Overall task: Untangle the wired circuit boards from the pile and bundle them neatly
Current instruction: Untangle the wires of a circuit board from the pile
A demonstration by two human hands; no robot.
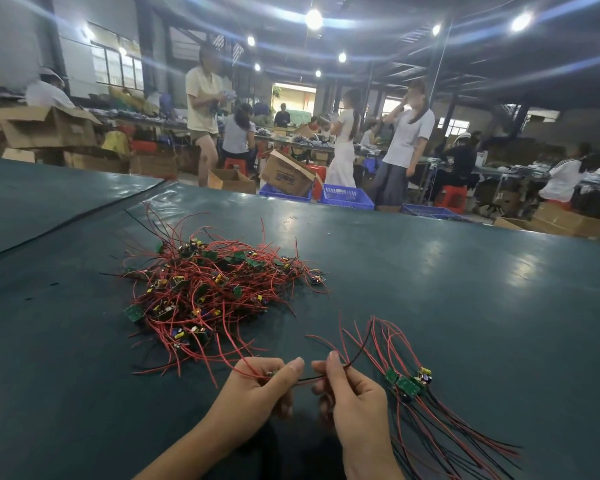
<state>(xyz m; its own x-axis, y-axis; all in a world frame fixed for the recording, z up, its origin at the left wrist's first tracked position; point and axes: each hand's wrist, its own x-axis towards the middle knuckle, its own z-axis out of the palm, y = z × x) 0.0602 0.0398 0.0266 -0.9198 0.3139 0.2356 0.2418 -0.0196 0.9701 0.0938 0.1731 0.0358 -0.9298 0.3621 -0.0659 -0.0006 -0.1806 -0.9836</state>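
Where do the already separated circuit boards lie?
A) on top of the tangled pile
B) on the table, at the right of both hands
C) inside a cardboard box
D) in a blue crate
B: the small group of boards lies on the green table beside the right hand, apart from the tangled pile.

Our left hand (260, 382) grips a wired board (270, 374), and our right hand (347, 386) pinches its leads (309, 380) just beside it. Beyond the left hand sprawls the tangled pile (205, 289) — just right of the right hand lie separate boards (407, 384).
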